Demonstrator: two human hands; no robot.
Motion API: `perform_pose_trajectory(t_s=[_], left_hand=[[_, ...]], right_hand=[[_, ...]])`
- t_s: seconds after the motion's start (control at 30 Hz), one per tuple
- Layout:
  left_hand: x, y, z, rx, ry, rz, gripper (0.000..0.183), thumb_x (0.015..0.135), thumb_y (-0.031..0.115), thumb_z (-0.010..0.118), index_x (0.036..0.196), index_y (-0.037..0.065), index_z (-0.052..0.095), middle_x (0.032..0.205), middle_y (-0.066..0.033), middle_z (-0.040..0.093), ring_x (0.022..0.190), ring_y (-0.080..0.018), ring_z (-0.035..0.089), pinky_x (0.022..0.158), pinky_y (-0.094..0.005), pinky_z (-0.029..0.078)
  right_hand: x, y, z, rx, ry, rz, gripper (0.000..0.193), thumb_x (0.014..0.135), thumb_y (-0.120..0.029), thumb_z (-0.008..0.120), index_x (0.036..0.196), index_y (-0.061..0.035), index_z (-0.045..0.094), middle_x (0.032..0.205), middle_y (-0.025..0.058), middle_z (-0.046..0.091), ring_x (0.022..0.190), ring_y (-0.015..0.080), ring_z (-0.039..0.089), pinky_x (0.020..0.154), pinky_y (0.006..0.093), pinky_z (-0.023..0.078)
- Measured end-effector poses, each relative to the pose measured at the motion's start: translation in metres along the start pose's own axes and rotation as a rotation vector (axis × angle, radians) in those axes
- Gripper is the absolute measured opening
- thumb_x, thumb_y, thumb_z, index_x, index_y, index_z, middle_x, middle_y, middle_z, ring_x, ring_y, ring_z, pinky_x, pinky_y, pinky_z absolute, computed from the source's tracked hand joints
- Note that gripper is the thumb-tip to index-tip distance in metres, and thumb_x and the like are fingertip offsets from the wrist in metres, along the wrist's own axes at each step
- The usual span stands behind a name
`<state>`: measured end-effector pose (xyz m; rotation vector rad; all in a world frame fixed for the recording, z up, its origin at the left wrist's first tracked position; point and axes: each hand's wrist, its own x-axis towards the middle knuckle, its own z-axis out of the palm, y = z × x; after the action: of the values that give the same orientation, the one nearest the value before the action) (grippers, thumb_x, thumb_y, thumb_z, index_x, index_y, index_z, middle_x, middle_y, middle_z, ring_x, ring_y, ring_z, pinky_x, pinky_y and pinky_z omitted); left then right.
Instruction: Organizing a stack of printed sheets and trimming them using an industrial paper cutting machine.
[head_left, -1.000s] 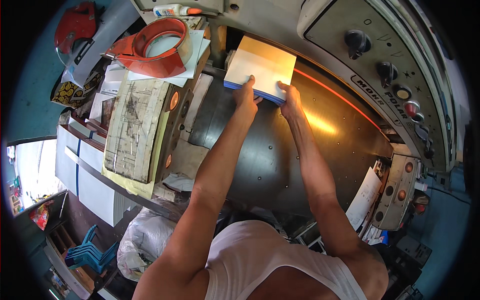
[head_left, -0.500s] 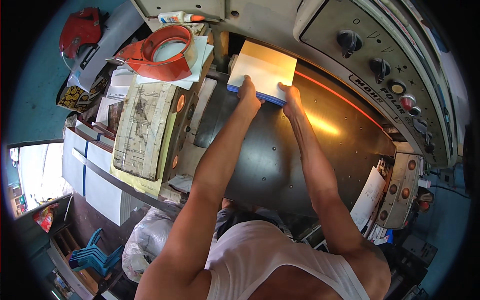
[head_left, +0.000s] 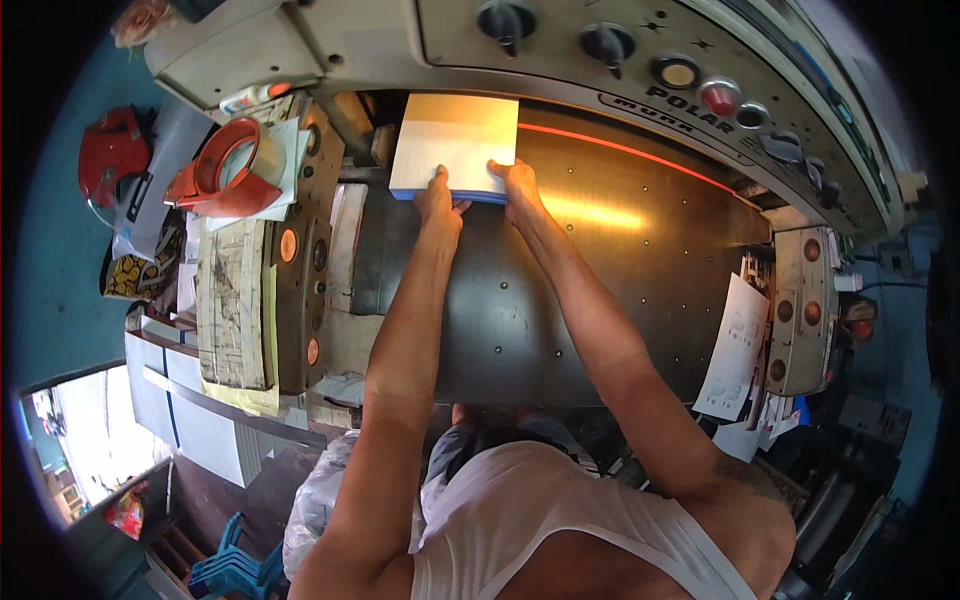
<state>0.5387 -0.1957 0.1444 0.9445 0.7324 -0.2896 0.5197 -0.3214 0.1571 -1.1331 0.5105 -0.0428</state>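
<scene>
- While both hands were at its near side, the stack (head_left: 456, 148) lay flat by the far left corner of the desk (head_left: 610, 310), its top white and its near side blue.
- The left hand (head_left: 438, 199) grasped the stack's near edge, the thumb pressed on top and the fingers against the blue side; some fingertips were hidden.
- The right hand (head_left: 518, 190) grasped the same edge at the near right corner, thumb on top, the other fingers partly hidden.
- A red line (head_left: 630, 156) of light ran along the desk's far edge, from beside the stack toward the far right corner.
- Yellowish light fell on the stack's far part, and a bright patch shone on the desk right of the right hand.
- Above the far edge stood a grey panel (head_left: 560, 62) with dark knobs and round buttons.
- Beyond the left edge, a red dispenser (head_left: 262, 192) sat on loose sheets (head_left: 291, 160), a white bottle (head_left: 240, 99) with an orange tip lay behind it, and a worn slab (head_left: 234, 320) lay on the nearer side.
- Near the right edge, a printed sheet (head_left: 735, 340) stood tilted beside a box (head_left: 802, 340) with round coppery discs.
</scene>
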Motion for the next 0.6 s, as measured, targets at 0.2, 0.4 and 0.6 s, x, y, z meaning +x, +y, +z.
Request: perform_pose_trajectory(t_s=[0.2,0.4,0.6], left_hand=[[-0.019,-0.033,0.015,-0.02,0.018,-0.032,0.039,0.096,0.028,0.064,0.127,0.007,0.054,0.114,-0.0156,0.061,0.095,-0.0319,0.061,0.084,-0.053,0.049],[-0.023,-0.052,0.055,-0.065,0.023,-0.06,0.038,0.096,0.029,0.063,0.126,0.007,0.054,0.116,-0.0173,0.06,0.099,-0.0327,0.06,0.084,-0.0542,0.049],[-0.015,-0.047,0.055,-0.058,-0.056,-0.108,0.034,0.1,0.026,0.057,0.129,0.01,0.051,0.123,-0.017,0.058,0.107,-0.0352,0.058,0.083,-0.0569,0.047]], right_hand=[[-0.016,-0.011,-0.039,0.037,-0.035,0.029,0.033,0.088,-0.007,0.061,0.119,0.0061,0.059,0.112,0.0186,0.066,0.099,0.0263,0.062,0.09,0.037,0.048],[-0.006,-0.038,-0.068,0.004,0.035,0.031,0.031,0.089,-0.006,0.062,0.116,0.0082,0.059,0.107,0.0199,0.067,0.095,0.0269,0.064,0.086,0.0377,0.05],[0.004,-0.041,-0.077,0.017,0.006,0.11,0.027,0.088,-0.005,0.065,0.108,0.0123,0.06,0.102,0.0224,0.067,0.088,0.0271,0.066,0.079,0.0384,0.053]])
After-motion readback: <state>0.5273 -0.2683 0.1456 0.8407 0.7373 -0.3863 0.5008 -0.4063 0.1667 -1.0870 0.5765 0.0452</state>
